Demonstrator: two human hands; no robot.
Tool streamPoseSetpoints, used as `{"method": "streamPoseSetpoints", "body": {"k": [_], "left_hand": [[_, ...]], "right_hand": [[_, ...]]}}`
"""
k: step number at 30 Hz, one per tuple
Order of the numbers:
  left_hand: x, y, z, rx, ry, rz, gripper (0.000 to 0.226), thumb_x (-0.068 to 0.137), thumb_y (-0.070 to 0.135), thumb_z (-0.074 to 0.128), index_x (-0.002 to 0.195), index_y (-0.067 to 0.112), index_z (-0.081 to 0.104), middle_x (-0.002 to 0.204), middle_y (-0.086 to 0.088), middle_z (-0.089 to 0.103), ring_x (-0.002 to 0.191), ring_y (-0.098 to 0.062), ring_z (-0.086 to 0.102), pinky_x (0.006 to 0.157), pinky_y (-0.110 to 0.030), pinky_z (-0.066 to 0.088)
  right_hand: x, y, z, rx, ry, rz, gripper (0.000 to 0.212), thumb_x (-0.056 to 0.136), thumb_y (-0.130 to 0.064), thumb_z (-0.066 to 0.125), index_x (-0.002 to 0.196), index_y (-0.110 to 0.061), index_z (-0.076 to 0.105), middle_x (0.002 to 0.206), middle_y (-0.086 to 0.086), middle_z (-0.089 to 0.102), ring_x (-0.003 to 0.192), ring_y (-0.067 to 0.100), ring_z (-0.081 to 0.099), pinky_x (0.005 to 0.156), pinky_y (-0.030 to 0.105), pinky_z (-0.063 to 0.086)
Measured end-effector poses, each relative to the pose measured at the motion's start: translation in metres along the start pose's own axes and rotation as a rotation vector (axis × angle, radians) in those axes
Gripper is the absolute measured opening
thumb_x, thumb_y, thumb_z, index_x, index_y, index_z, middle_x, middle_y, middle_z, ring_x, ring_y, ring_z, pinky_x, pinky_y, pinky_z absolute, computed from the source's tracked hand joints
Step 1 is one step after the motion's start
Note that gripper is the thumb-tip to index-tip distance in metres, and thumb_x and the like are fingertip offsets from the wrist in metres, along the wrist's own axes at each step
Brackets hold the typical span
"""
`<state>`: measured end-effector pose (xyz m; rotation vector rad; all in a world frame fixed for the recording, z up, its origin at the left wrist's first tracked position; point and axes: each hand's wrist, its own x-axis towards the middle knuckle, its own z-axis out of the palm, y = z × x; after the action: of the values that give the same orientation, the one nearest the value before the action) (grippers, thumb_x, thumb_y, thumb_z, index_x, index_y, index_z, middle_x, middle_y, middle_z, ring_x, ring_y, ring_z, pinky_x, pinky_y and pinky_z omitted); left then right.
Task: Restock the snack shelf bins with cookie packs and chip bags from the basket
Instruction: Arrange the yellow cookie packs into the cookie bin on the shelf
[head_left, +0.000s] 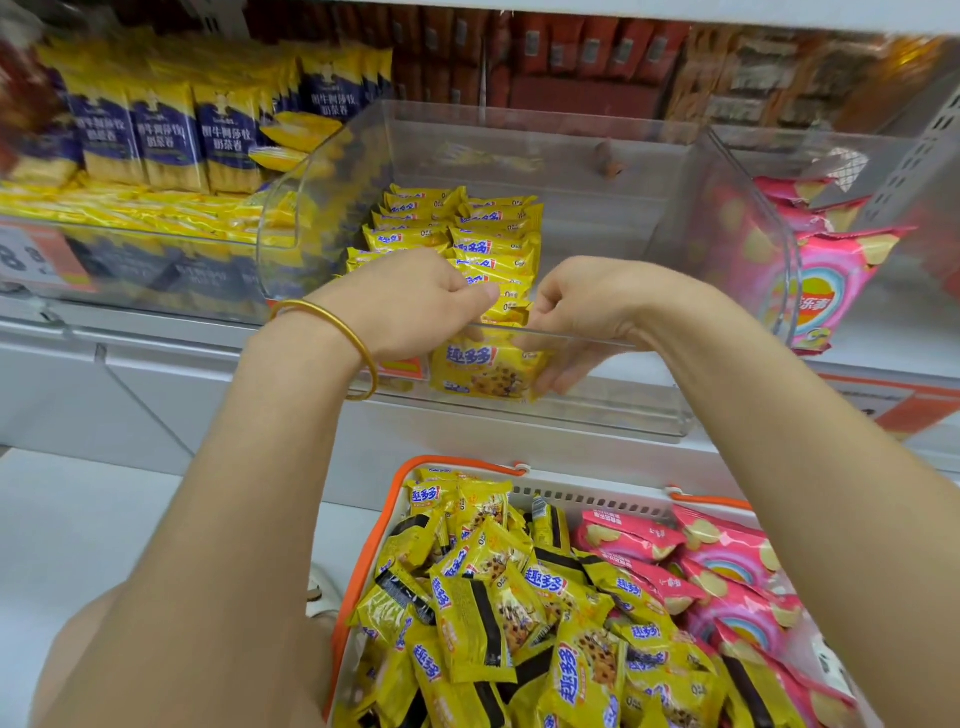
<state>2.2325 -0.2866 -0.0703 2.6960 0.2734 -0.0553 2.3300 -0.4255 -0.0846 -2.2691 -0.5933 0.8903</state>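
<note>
Two hands are working in one clear bin (519, 137) | right hand (582, 317) fingers are pinching one cookie pack (483, 371) at its front wall | left hand (410, 306) fingers are curling onto two rows of packs (467, 234)

Blue characters "趣多多" stand on the yellow foil cookie pack (485, 371) at the front of the clear plastic bin (571, 415). They also show on the loose yellow cookie packs (566, 675) in the orange-rimmed white basket (597, 501). The rowed yellow packs (498, 247) also show "0". A pink chip bag (821, 299) reads "乐事", blurred. An orange-and-white price tag (31, 257) shows "8".
</note>
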Motion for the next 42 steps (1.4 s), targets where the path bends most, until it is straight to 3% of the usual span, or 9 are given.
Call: {"method": "streamPoseSetpoints", "body": {"k": [5, 10, 14, 19, 26, 31, 35, 39, 42], "left_hand": [[0.001, -0.009, 0.002, 0.090, 0.034, -0.034, 0.046, 0.098, 0.045, 0.036, 0.066, 0.028, 0.065, 0.092, -0.004, 0.064, 0.096, -0.023, 0.056, 0.089, -0.037, 0.045], [0.004, -0.017, 0.003, 0.100, 0.084, -0.058, 0.049, 0.098, 0.043, 0.037, 0.067, 0.023, 0.069, 0.090, -0.007, 0.067, 0.094, -0.025, 0.057, 0.086, -0.039, 0.046], [0.004, -0.017, 0.006, 0.091, 0.171, 0.037, 0.049, 0.097, 0.036, 0.041, 0.059, 0.011, 0.058, 0.076, -0.013, 0.058, 0.084, -0.030, 0.054, 0.076, -0.040, 0.047], [0.003, -0.010, 0.012, 0.141, 0.083, 0.067, 0.047, 0.100, 0.039, 0.028, 0.119, 0.010, 0.059, 0.129, -0.007, 0.056, 0.120, -0.025, 0.047, 0.102, -0.042, 0.037], [0.006, -0.016, 0.018, 0.318, 0.042, 0.019, 0.066, 0.088, 0.051, 0.009, 0.111, 0.023, 0.063, 0.120, -0.002, 0.062, 0.110, -0.025, 0.054, 0.093, -0.040, 0.043], [-0.007, -0.009, 0.019, 0.188, 0.427, 0.277, 0.061, 0.086, 0.047, 0.017, 0.102, 0.014, 0.066, 0.106, -0.002, 0.066, 0.101, -0.026, 0.055, 0.086, -0.042, 0.043], [-0.049, 0.006, 0.044, -0.027, 0.637, 0.559, 0.031, 0.088, 0.027, 0.043, 0.097, 0.013, 0.069, 0.086, 0.011, 0.058, 0.083, -0.016, 0.056, 0.077, -0.031, 0.042], [-0.069, 0.017, 0.092, 0.039, 0.251, 0.470, 0.036, 0.085, 0.040, 0.039, 0.097, 0.023, 0.068, 0.079, 0.014, 0.054, 0.077, -0.013, 0.053, 0.071, -0.030, 0.047], [-0.062, 0.015, 0.120, 0.255, -0.049, 0.400, 0.041, 0.087, 0.045, 0.033, 0.106, 0.027, 0.065, 0.102, 0.007, 0.064, 0.095, -0.019, 0.058, 0.077, -0.036, 0.049]], "right_hand": [[0.010, -0.013, 0.006, -0.088, 0.047, -0.008, 0.023, 0.086, -0.020, 0.067, 0.071, -0.011, 0.051, 0.073, 0.009, 0.069, 0.090, 0.034, 0.069, 0.089, 0.044, 0.053], [0.008, -0.007, 0.006, 0.259, -0.104, 0.066, 0.008, 0.090, 0.000, 0.057, 0.086, 0.003, 0.051, 0.081, 0.027, 0.067, 0.078, 0.039, 0.069, 0.067, 0.044, 0.059], [0.014, -0.004, 0.004, 0.084, 0.125, 0.076, 0.012, 0.088, -0.001, 0.060, 0.094, 0.006, 0.052, 0.086, 0.028, 0.064, 0.079, 0.042, 0.069, 0.076, 0.050, 0.057], [0.017, -0.007, 0.005, -0.078, 0.092, 0.014, 0.013, 0.081, -0.003, 0.067, 0.093, 0.001, 0.064, 0.086, 0.012, 0.068, 0.087, 0.023, 0.066, 0.085, 0.034, 0.053], [0.014, -0.006, 0.008, 0.023, -0.056, 0.034, 0.024, 0.090, 0.007, 0.049, 0.112, 0.012, 0.056, 0.106, 0.027, 0.066, 0.096, 0.034, 0.068, 0.087, 0.045, 0.055], [-0.034, -0.002, -0.007, -0.065, 0.412, -0.217, 0.029, 0.088, 0.010, 0.039, 0.107, -0.004, 0.055, 0.107, 0.023, 0.063, 0.093, 0.032, 0.066, 0.084, 0.049, 0.054], [-0.113, 0.022, 0.006, 0.101, 0.391, -0.452, 0.042, 0.083, 0.017, 0.037, 0.084, -0.021, 0.054, 0.090, 0.011, 0.065, 0.080, 0.018, 0.066, 0.067, 0.033, 0.055], [-0.107, 0.078, 0.042, -0.106, 0.128, -0.284, 0.030, 0.088, 0.008, 0.045, 0.095, -0.017, 0.061, 0.092, 0.006, 0.069, 0.081, 0.014, 0.066, 0.063, 0.021, 0.049], [-0.074, 0.131, 0.075, -0.476, -0.010, -0.121, 0.024, 0.090, -0.010, 0.054, 0.112, -0.013, 0.062, 0.111, 0.004, 0.066, 0.101, 0.018, 0.059, 0.072, 0.019, 0.036]]}}
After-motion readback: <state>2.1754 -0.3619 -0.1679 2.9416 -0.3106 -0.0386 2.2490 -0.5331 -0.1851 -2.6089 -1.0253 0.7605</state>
